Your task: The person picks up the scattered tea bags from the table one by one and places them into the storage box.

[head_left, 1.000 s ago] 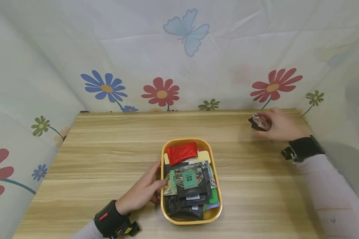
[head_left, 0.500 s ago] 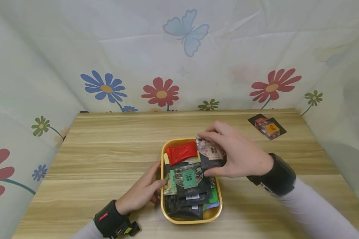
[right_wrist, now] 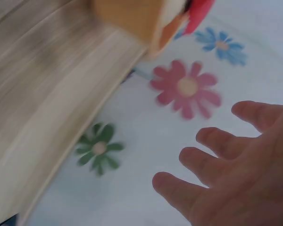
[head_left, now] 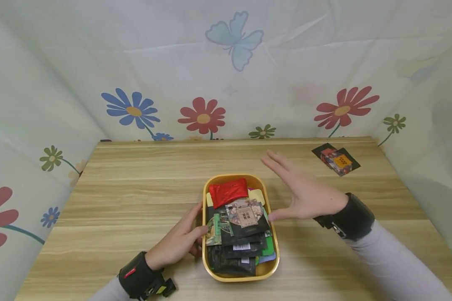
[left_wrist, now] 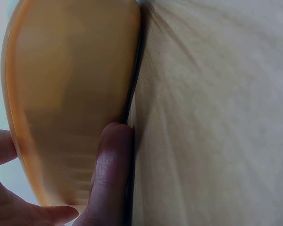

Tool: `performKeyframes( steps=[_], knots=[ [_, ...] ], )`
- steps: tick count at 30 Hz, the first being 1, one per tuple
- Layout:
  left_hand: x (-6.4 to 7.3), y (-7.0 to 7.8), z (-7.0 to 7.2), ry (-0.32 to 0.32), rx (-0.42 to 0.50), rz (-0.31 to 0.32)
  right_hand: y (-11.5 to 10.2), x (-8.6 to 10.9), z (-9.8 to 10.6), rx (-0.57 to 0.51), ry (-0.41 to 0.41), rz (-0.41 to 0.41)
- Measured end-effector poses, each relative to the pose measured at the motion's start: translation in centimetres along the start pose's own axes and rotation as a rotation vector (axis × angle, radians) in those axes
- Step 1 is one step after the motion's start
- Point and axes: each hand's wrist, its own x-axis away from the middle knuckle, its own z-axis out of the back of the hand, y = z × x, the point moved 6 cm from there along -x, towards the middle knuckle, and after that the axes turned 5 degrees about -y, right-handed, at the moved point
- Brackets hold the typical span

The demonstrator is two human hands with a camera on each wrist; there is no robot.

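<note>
A yellow plastic basket (head_left: 242,279) stands on the table, filled with flat packets. Its left side is held by my left hand (head_left: 177,244), the thumb over the rim and the fingers against the outer wall; the left wrist view shows a finger (left_wrist: 112,165) low on that wall. On top of the pile lies a black tea bag sachet (head_left: 245,217) with a pinkish label. My right hand (head_left: 305,190) is beside the basket's right rim, its fingers spread and holding nothing. In the right wrist view its fingers (right_wrist: 203,165) are apart from everything.
Two overlapping black sachets (head_left: 337,159), one with an orange label, lie at the table's back right. A shiny red packet (head_left: 229,192) sits at the basket's far end. A flower-printed curtain (head_left: 165,62) surrounds the wooden table (head_left: 135,179) at the back and sides.
My right hand has come from the back right with the pink-labelled tea bag sachet, laid it on the pile and let go. It has drawn slightly right. My left hand stays put.
</note>
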Motion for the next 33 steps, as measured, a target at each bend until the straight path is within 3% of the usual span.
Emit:
performKeyframes(
  steps=[9, 14, 22, 28, 33],
  knots=[
    [0.1, 0.0, 0.0, -0.002, -0.001, 0.005, 11.0, 1.3, 1.9, 0.154, 0.041, -0.334],
    [0.1, 0.0, 0.0, -0.004, 0.002, 0.008, 15.5, 2.4, 2.5, 0.187, 0.054, -0.437],
    [0.1, 0.0, 0.0, -0.001, -0.012, 0.009, 22.6, 4.8, 2.4, 0.132, 0.062, -0.58],
    [0.0, 0.0, 0.0, 0.001, -0.012, 0.007, 26.0, 6.2, 1.7, 0.098, 0.021, -0.675],
    [0.1, 0.0, 0.0, 0.007, -0.015, 0.014, 26.9, 6.8, 1.4, 0.089, 0.018, -0.705]
  ],
)
